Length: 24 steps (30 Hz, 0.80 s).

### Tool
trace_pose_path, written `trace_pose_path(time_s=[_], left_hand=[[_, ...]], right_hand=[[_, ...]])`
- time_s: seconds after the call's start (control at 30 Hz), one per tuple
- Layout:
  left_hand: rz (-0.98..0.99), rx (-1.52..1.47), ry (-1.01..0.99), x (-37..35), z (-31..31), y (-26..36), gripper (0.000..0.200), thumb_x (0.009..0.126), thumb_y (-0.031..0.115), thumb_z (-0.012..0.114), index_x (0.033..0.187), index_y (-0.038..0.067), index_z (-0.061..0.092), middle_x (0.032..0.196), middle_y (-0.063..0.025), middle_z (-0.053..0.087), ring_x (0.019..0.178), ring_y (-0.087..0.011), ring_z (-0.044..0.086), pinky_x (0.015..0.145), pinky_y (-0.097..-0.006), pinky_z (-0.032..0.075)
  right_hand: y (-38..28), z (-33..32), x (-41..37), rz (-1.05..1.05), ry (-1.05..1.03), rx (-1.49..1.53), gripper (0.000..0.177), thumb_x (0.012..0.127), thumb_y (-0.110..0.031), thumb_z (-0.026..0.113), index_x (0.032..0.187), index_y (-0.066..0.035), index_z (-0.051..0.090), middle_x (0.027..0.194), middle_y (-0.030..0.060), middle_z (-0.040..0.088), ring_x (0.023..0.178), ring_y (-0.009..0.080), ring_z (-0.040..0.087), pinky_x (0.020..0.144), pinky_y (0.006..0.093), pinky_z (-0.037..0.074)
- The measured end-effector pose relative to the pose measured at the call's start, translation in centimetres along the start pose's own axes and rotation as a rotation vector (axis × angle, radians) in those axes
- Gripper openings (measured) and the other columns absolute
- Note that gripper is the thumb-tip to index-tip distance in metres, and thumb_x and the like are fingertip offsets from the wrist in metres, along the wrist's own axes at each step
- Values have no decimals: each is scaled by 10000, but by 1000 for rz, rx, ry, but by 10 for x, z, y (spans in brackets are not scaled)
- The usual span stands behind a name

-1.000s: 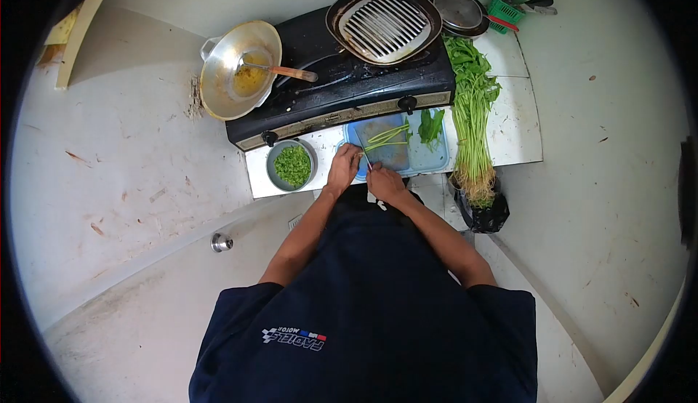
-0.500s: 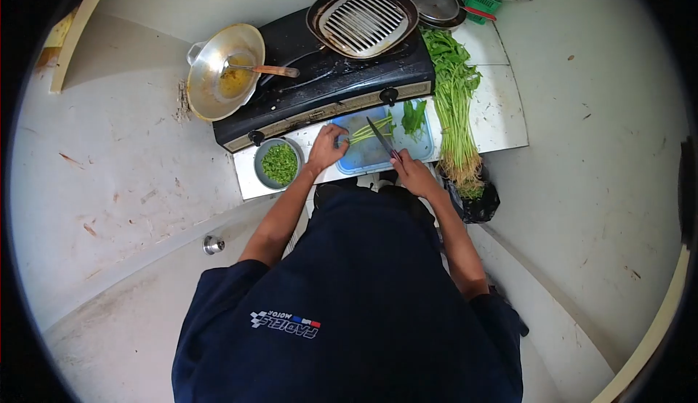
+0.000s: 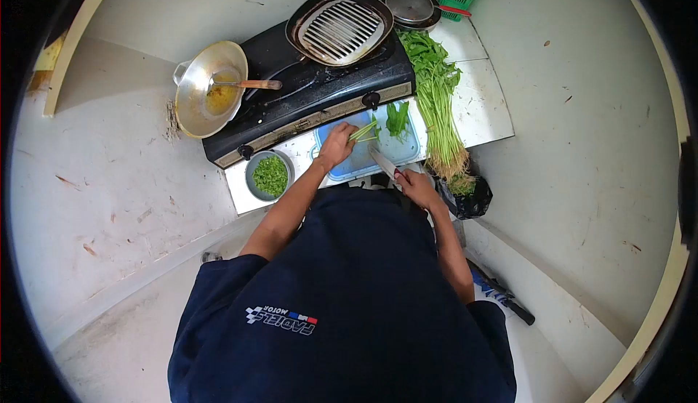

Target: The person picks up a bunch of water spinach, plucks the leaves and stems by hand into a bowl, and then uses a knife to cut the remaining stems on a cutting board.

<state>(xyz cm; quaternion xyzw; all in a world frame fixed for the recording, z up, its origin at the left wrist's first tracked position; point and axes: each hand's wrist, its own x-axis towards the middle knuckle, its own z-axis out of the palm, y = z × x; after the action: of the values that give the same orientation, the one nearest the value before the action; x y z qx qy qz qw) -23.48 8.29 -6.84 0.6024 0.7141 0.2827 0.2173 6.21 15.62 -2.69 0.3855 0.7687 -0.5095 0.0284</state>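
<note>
My left hand [image 3: 337, 146] is closed on a few thin green stems [image 3: 363, 133] over the blue cutting board [image 3: 351, 162]. The knife [image 3: 383, 161] is in my right hand [image 3: 416, 187], its blade over the board's lower part, apart from the stems. Green leaves [image 3: 397, 119] lie at the board's upper right. Left of the board stands a grey bowl [image 3: 251, 178] of chopped greens [image 3: 270, 175]. A long bunch of leafy greens with roots [image 3: 438, 105] lies to the board's right.
Behind the board is a black stove [image 3: 320, 109] with a wok [image 3: 190, 101] and a grill pan [image 3: 291, 29]. A lidded pan [image 3: 412, 6] and green utensil basket [image 3: 455, 1] stand at the back right. A black bag [image 3: 476, 203] hangs by the counter's edge.
My left hand has taken hold of the stems and lifted them a little. My right hand has drawn the knife back towards my body, away from the stems. The view has shifted slightly.
</note>
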Motion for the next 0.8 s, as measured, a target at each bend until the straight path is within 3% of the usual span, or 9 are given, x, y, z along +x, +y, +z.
trace_pose_path(time_s=[0.2, 0.4, 0.6, 0.7, 0.8], left_hand=[[-40, -51, -19, -10, 4, 9, 223, 834, 13, 675, 1052, 1, 628, 999, -182, 606, 997, -390, 597, 896, -465, 493], [-172, -196, -13, -12, 11, 14, 211, 822, -4, 704, 1020, 3, 631, 912, -170, 601, 886, -353, 621, 810, -438, 515], [-267, -324, -12, -8, 18, 9, 209, 814, -6, 739, 995, -1, 634, 893, -132, 659, 768, -234, 658, 716, -355, 545], [-282, -346, -16, -4, 18, 14, 201, 813, -5, 745, 983, -2, 638, 880, -117, 671, 776, -206, 663, 713, -334, 548], [-260, -362, -59, 7, 21, 23, 200, 814, -2, 748, 984, 1, 643, 874, -115, 668, 776, -207, 664, 715, -336, 549]], right_hand=[[-3, 12, 14, 117, -122, 206, 469, 1030, -455, 539, 917, -17, 666, 668, 67, 641, 592, 164, 597, 571, 335, 457], [17, 29, 29, 164, -174, 432, 395, 1041, -416, 545, 968, -39, 635, 649, 8, 564, 518, 93, 480, 488, 264, 371], [20, 27, 28, 81, -137, 450, 378, 1041, -399, 550, 948, -42, 629, 643, 4, 552, 523, 88, 472, 490, 265, 365], [18, 15, 21, 37, -117, 399, 424, 1026, -407, 562, 943, -4, 662, 660, 30, 596, 596, 123, 551, 568, 290, 423], [16, 5, 10, 145, -111, 457, 414, 1036, -392, 552, 933, -4, 655, 659, 25, 588, 610, 112, 550, 585, 284, 425]])
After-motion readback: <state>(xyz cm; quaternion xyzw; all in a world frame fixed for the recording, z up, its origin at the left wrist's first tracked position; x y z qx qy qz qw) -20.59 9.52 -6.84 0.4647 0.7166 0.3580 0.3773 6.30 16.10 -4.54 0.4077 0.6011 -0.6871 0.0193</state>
